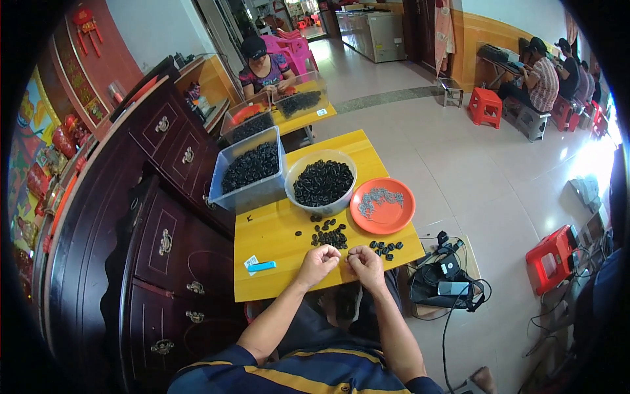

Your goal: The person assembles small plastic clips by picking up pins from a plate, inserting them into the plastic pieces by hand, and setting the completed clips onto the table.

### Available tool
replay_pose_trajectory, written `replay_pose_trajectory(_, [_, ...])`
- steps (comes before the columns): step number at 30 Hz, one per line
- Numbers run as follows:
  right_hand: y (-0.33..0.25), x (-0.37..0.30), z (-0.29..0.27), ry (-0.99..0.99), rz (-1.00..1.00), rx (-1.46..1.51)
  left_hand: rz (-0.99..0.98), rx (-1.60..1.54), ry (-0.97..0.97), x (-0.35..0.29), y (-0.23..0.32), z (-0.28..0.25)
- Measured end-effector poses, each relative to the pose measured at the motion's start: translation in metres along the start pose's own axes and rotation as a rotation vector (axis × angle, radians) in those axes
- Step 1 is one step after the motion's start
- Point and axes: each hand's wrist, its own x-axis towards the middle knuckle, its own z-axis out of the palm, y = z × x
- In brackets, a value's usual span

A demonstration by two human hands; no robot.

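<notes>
My left hand (319, 264) and my right hand (366, 266) are close together above the front edge of a yellow table (272, 230). Both have thumb and fingers pinched; whatever they hold is too small to make out. Just beyond them lies a loose pile of small black parts (329, 236). A smaller group of black parts (386, 248) is spread beside my right hand. Farther right, an orange plate (380, 225) carries small silvery-grey pieces (380, 200). Behind the pile stands a round translucent tub (299, 205) full of black parts.
A bluish plastic bin (226, 199) of black parts stands at the table's far left. A light-blue tool (262, 266) lies near the left front edge. Dark drawers (177, 217) flank the left side. Cables and a bag (453, 285) sit to the right. Another person (262, 69) works opposite.
</notes>
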Motion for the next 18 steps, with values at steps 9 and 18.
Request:
replay_pose_trajectory(9, [-0.006, -0.009, 0.003, 0.005, 0.043, -0.004, -0.006, 0.054, 0.053, -0.006, -0.004, -0.004])
replay_pose_trajectory(18, [0.000, -0.001, 0.003, 0.016, -0.018, 0.056, 0.013, -0.112, 0.033, 0.010, 0.002, -0.001])
